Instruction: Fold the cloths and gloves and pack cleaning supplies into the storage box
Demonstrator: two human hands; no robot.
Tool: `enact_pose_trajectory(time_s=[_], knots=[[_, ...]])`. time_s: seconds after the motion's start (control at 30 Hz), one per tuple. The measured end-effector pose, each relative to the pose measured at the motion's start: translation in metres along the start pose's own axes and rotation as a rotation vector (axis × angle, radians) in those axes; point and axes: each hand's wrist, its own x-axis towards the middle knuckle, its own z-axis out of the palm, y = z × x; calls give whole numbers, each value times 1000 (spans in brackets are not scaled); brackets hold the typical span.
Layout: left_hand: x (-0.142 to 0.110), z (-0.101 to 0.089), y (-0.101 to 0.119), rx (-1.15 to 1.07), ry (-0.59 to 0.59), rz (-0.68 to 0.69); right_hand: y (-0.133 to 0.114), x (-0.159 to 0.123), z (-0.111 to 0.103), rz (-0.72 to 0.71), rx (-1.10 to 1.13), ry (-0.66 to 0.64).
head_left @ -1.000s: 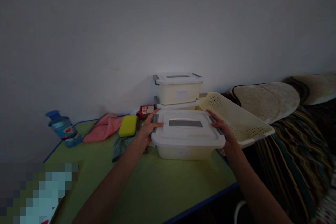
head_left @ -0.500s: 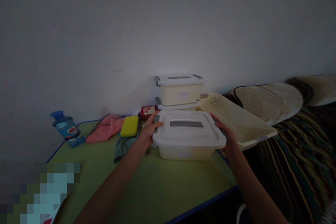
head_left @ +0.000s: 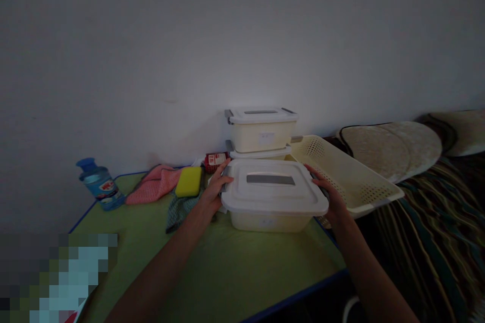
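Observation:
A cream storage box (head_left: 271, 221) with a white lid and a grey handle strip sits at the front of the green table. My left hand (head_left: 215, 189) grips its left end by the grey latch, thumb over the lid's edge. On the opposite end, my right hand (head_left: 329, 194) is closed around the side latch, its fingers partly hidden. Directly behind stands a stack of similar boxes; the upper box (head_left: 263, 135) has its lid on, and the lower one is mostly covered by the box in my hands.
Left on the green table (head_left: 242, 272) are a blue bottle (head_left: 101, 186), a pink cloth (head_left: 155, 185), a yellow sponge (head_left: 189, 182) on a dark green cloth (head_left: 182, 209), and a red packet (head_left: 215, 161). A cream perforated basket (head_left: 352, 176) lies right, beside cushions (head_left: 394, 146) and striped fabric.
The whole view has shifted slightly. Both hands keep the same hold on the box, which stays in practically the same place.

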Motion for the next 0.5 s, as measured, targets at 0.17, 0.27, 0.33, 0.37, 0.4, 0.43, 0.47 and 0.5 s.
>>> enact_pose_trajectory(time_s=[0.17,0.27,0.33,0.37,0.4,0.43,0.47,0.5], knots=[[-2,0,1,-23,10,-14,1,2,-2,-17,2,-21],[-1,-3,0,-49,3,-15,1,3,-3,-19,3,-24],[0,-6,-2,-100,-17,-16,1,4,-4,-28,-10,-27],[1,-7,-4,-133,-31,-17,1,4,-4,-34,-20,-31],[1,-9,-5,-167,-42,-18,1,4,-4,-39,-30,-36],[2,-10,-6,-196,-52,-20,1,4,-4,-44,-39,-40],[3,-12,-7,-217,-58,-22,1,4,-5,-50,-48,-43],[3,-14,-9,-228,-60,-23,0,4,-5,-57,-58,-45]])
